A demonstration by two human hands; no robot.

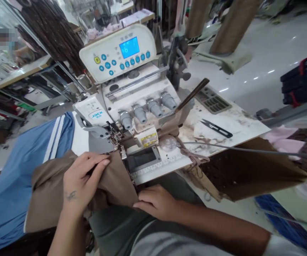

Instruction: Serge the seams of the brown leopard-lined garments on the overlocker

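Note:
A piece of brown fabric [117,179] runs from the left side of the table to the presser foot of a white overlock sewing machine [140,89]. My left hand [85,174] is closed on the fabric close to the needle area, thumb and fingers pinching a fold. Lower down, my right hand [156,202] pinches the fabric's right edge between thumb and fingers, just in front of the table's edge. The cloth's edge reaches the presser foot [123,152]; the needle itself is too small to make out.
Blue cloth with white stripes [36,149] hangs at the left. Black thread snips [217,128] lie on the table's right part, near a brown-handled tool [192,95] leaning on the machine. An open cardboard box [265,170] stands at the right. Another person [6,46] sits far left.

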